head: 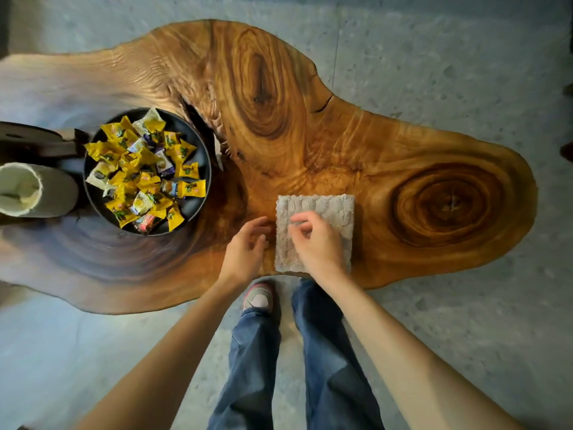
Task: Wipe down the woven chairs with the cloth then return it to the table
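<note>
Head view: right hand (316,240) partly hides cloth (336,209).

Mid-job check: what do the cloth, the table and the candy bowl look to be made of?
Cloth: soft grey-beige pile fabric, probably microfibre or terry; its fuzzy nap lies in ridges.
Table: a solid wood slab with glossy varnish; grain rings, knots, a wavy natural edge and sheen show.
Bowl: dark with a matte finish, perhaps metal or ceramic; the look leaves it open.

head view, straight down, close overhead
</note>
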The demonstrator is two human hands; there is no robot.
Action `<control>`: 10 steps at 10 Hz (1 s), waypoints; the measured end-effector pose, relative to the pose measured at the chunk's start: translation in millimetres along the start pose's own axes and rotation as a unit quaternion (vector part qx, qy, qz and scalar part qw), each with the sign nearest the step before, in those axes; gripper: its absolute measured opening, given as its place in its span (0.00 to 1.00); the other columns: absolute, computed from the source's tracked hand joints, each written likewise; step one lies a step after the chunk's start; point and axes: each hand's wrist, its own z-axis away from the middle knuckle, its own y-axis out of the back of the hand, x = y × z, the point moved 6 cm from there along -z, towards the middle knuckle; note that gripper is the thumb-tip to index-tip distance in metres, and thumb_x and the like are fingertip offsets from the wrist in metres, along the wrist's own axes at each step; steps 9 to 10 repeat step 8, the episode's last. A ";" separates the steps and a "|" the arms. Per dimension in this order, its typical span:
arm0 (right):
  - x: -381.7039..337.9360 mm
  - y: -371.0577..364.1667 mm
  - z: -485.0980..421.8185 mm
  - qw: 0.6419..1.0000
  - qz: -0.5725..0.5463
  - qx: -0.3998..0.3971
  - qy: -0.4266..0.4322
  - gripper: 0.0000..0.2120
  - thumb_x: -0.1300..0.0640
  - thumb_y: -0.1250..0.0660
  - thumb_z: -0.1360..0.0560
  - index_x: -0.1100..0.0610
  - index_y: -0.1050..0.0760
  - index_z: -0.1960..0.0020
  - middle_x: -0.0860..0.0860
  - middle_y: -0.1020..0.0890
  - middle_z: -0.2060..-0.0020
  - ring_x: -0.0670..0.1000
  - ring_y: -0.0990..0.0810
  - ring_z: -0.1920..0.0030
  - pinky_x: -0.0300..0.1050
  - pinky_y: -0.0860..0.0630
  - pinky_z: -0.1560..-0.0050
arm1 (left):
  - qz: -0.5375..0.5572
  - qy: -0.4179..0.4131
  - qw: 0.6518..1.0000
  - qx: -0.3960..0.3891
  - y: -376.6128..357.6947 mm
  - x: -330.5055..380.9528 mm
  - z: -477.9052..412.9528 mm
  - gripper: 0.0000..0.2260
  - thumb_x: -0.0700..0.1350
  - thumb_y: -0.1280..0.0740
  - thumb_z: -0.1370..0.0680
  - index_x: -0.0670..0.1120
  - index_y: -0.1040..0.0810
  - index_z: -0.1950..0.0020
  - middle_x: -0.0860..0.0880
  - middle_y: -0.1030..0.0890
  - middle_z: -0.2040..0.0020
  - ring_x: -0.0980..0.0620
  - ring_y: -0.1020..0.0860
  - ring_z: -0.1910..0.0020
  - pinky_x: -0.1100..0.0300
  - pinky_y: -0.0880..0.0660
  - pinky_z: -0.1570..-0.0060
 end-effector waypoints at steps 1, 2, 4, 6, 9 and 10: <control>-7.3 33.7 11.1 0.978 0.116 0.113 0.132 0.09 0.60 0.34 0.24 0.54 0.22 0.44 0.49 0.20 0.47 0.51 0.25 0.44 0.48 0.26 0.43 | -0.091 -0.108 0.984 0.106 8.8 23.1 14.0 0.16 0.35 0.40 0.21 0.42 0.28 0.33 0.46 0.26 0.37 0.50 0.29 0.37 0.61 0.33 0.36; 7.3 50.2 11.9 0.947 0.230 0.121 0.187 0.20 0.62 0.36 0.23 0.59 0.29 0.31 0.55 0.30 0.30 0.56 0.35 0.29 0.52 0.35 0.30 | -0.209 -0.258 0.938 0.103 -12.3 51.2 21.6 0.19 0.33 0.39 0.22 0.39 0.31 0.30 0.42 0.31 0.30 0.45 0.35 0.29 0.57 0.39 0.29; 53.6 26.0 -4.4 0.872 0.446 0.002 0.202 0.31 0.51 0.45 0.19 0.58 0.54 0.22 0.57 0.53 0.23 0.58 0.54 0.23 0.57 0.49 0.24 | -0.427 -0.243 0.871 -0.005 -66.7 24.0 1.2 0.24 0.48 0.53 0.17 0.47 0.56 0.22 0.49 0.55 0.22 0.50 0.58 0.23 0.48 0.56 0.25; 74.4 22.8 -20.1 0.853 0.474 -0.017 0.220 0.31 0.44 0.53 0.19 0.56 0.55 0.22 0.57 0.52 0.23 0.58 0.51 0.23 0.61 0.47 0.26 | -0.482 -0.261 0.836 0.006 -73.3 3.7 -9.5 0.25 0.52 0.55 0.18 0.46 0.50 0.22 0.47 0.49 0.22 0.48 0.51 0.23 0.44 0.50 0.26; 65.7 27.3 -18.4 0.861 0.458 -0.069 0.212 0.34 0.44 0.51 0.19 0.54 0.66 0.23 0.54 0.62 0.23 0.57 0.61 0.23 0.59 0.52 0.24 | -0.509 -0.222 0.832 -0.015 -70.7 10.9 -7.1 0.25 0.54 0.60 0.18 0.49 0.60 0.23 0.49 0.57 0.22 0.48 0.60 0.24 0.41 0.55 0.26; 65.7 27.3 -18.4 0.861 0.458 -0.069 0.212 0.34 0.44 0.51 0.19 0.54 0.66 0.23 0.54 0.62 0.23 0.57 0.61 0.23 0.59 0.52 0.24 | -0.509 -0.222 0.832 -0.015 -70.7 10.9 -7.1 0.25 0.54 0.60 0.18 0.49 0.60 0.23 0.49 0.57 0.22 0.48 0.60 0.24 0.41 0.55 0.26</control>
